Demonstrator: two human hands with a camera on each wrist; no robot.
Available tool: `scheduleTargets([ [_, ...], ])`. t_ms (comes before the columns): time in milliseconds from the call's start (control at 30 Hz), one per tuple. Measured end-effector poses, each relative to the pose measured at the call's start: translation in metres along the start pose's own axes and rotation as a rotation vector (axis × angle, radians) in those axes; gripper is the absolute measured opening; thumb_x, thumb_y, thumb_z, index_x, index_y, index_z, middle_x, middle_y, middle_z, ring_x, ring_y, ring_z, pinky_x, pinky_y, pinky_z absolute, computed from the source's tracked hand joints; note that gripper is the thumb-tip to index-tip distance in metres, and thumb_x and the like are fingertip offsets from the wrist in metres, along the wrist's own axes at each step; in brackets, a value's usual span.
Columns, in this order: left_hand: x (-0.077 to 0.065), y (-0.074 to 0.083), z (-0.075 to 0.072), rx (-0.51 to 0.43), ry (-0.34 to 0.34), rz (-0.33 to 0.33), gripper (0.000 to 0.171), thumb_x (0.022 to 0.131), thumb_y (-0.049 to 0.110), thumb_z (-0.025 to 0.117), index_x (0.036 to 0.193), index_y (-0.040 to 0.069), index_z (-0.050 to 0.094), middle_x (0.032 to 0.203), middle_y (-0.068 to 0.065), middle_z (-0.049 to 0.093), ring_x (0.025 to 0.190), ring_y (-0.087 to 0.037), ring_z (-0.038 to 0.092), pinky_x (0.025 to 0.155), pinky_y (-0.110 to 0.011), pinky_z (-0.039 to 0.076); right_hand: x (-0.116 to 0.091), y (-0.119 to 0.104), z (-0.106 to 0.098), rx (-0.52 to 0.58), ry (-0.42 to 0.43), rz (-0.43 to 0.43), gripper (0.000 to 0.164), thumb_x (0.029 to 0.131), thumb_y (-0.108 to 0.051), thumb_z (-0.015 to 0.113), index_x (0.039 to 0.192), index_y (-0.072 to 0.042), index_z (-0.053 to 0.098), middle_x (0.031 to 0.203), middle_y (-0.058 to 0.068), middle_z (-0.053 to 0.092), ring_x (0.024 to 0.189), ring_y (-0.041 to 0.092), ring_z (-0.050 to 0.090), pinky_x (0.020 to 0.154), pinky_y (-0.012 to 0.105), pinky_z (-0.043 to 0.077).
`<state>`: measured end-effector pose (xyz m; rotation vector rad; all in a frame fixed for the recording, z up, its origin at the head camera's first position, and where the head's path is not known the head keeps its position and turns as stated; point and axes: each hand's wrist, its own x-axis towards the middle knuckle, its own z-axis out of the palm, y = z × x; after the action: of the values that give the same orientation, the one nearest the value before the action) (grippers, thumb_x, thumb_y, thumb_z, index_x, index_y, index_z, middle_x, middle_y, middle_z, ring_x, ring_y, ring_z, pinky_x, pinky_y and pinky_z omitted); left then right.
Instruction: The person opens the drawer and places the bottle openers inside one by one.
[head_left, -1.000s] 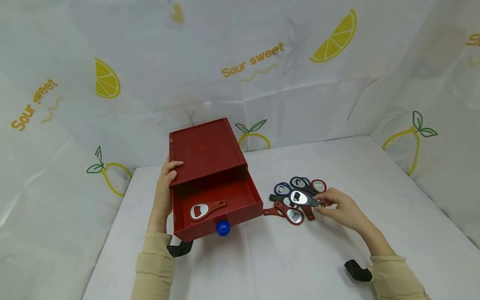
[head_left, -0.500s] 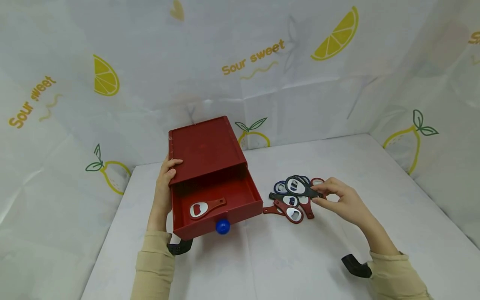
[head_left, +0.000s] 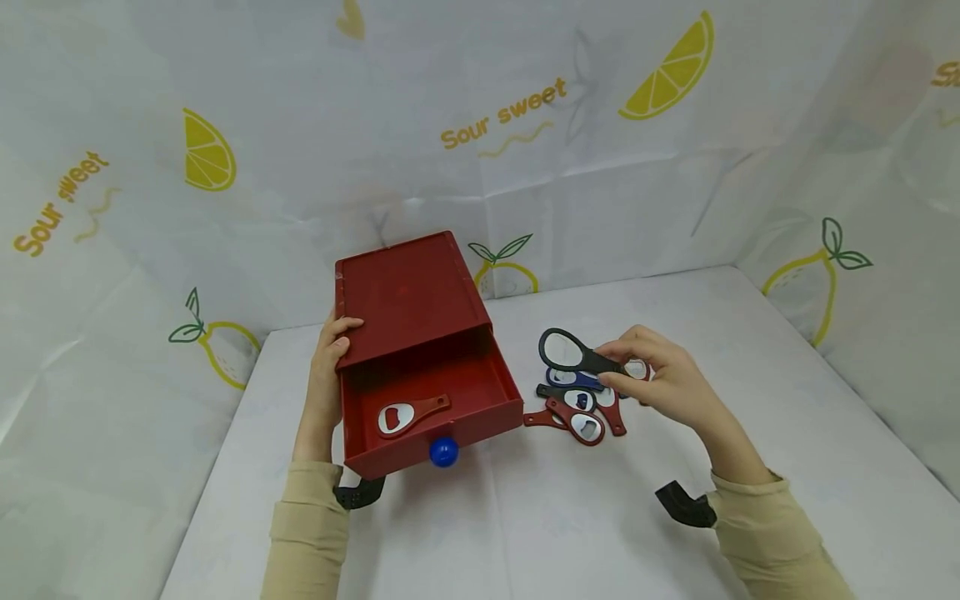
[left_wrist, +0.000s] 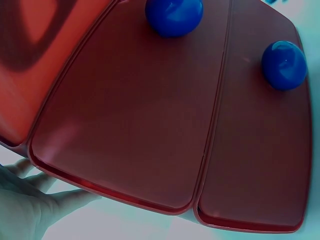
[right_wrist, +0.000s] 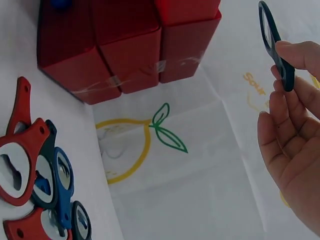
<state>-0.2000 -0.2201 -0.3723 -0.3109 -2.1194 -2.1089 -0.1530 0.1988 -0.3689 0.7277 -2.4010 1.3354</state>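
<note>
In the head view, the left hand [head_left: 324, 375] rests against the left edge of the red drawer unit [head_left: 405, 292], fingers laid over its top; the right hand [head_left: 663, 375] pinches a dark bottle opener [head_left: 566, 352] above a pile of openers [head_left: 587, 427]. White table [head_left: 750, 358] stretches right of them. A red opener [head_left: 427, 408] lies inside the pulled-out drawer [head_left: 487, 423].

In the left wrist view, flat, rounded-corner fronts carry raised rims and glossy blue knobs [left_wrist: 284, 66].

In the right wrist view, the pinched opener appears thin, well apart from the unit's smooth, taped side.
</note>
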Motion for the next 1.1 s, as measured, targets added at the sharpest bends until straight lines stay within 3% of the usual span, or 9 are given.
scheduleTargets([
  [233,-0.001,-0.001,-0.001,0.001,0.000,-0.007,0.032,0.092,0.024,0.031,0.119,0.022,0.048,0.155,0.015,0.011,0.133,-0.019,0.023,0.089,-0.029,0.042,0.020,-0.014,0.008,0.015,-0.026,-0.142,0.034,0.069,0.003,0.076,0.100,-0.010,0.069,0.083,-0.008,0.054,0.078,0.002,0.049,0.057,0.016,0.039],
  [567,-0.002,-0.001,-0.002,0.014,-0.008,-0.004,0.033,0.092,0.026,0.031,0.120,0.022,0.047,0.155,0.015,0.010,0.131,-0.020,0.024,0.087,-0.027,0.044,0.045,-0.031,0.019,0.048,-0.094,-0.241,0.033,0.069,0.002,0.076,0.100,-0.009,0.070,0.084,-0.006,0.057,0.081,0.004,0.052,0.066,0.019,0.041],
  [933,-0.002,0.001,0.000,0.006,-0.016,0.000,0.032,0.092,0.026,0.030,0.119,0.023,0.048,0.155,0.016,0.008,0.133,-0.021,0.023,0.088,-0.028,0.043,0.072,-0.049,0.042,0.013,-0.209,-0.358,0.025,0.074,-0.006,0.073,0.099,-0.010,0.071,0.085,-0.003,0.059,0.077,0.009,0.051,0.065,0.020,0.043],
  [1100,-0.002,0.002,0.000,0.015,-0.005,-0.012,0.033,0.092,0.025,0.031,0.119,0.022,0.048,0.155,0.017,0.010,0.131,-0.020,0.024,0.087,-0.027,0.044,0.079,-0.058,0.051,-0.046,-0.288,-0.343,0.022,0.077,-0.011,0.072,0.099,-0.011,0.070,0.085,-0.004,0.058,0.078,0.008,0.049,0.067,0.020,0.043],
])
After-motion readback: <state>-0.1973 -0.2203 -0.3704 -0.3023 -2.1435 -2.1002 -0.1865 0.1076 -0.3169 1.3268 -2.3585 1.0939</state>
